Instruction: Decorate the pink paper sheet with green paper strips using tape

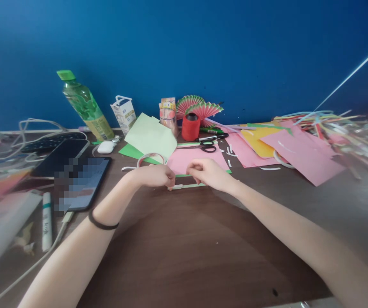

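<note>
My left hand (156,174) is closed, its fingertips pressed down at the left end of a thin pale green paper strip (195,185) on the table. Beside those fingertips lies a small white piece (178,186). Just right of it hovers my right hand (208,173), thumb and fingers drawn together in a pinch; whatever is between them is too small to make out. Behind both hands lies a pink paper sheet (187,159) with black-handled scissors (208,148) at its far edge. A roll of tape (152,157) stands behind my left wrist.
Pale green paper (152,134), a red thread spool (191,128), a folded paper fan (200,107) and a carton (124,114) line the wall. Left are a green bottle (87,107), phone (90,184) and marker (47,222). Pink sheets (302,154) and a heap of colourful sticks (347,141) lie right.
</note>
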`<state>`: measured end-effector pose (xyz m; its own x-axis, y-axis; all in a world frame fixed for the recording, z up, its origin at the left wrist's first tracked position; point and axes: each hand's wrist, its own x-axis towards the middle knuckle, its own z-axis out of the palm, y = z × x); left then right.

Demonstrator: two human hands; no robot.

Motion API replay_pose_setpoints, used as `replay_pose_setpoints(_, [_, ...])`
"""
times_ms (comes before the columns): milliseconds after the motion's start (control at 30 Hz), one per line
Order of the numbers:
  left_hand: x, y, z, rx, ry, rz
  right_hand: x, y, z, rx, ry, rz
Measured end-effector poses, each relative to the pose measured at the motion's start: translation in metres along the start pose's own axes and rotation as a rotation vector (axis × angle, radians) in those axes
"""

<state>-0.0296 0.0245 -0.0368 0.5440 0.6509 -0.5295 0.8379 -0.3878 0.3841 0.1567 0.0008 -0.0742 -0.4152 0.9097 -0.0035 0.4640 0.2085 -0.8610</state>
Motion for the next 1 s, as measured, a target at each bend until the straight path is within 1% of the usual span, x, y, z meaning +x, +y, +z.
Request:
replay_pose_setpoints(233, [0.0008,0.0026,0.0008,-0.006,0.003,-0.03,-0.0001,0.0003,-0.0002,-0.022,0.008,-0.007])
replay_pose_setpoints(467, [0.0016,0.0019,0.0019,-0.005,0.009,-0.018,0.0006,0.0018,0.0,-0.042,0.015,-0.017])
replay_pose_setpoints(1000, [0.0002,0.0068,0.0009,0.003,-0.008,-0.039,0.0004,0.0022,0.0002,-0.063,0.01,-0.029])
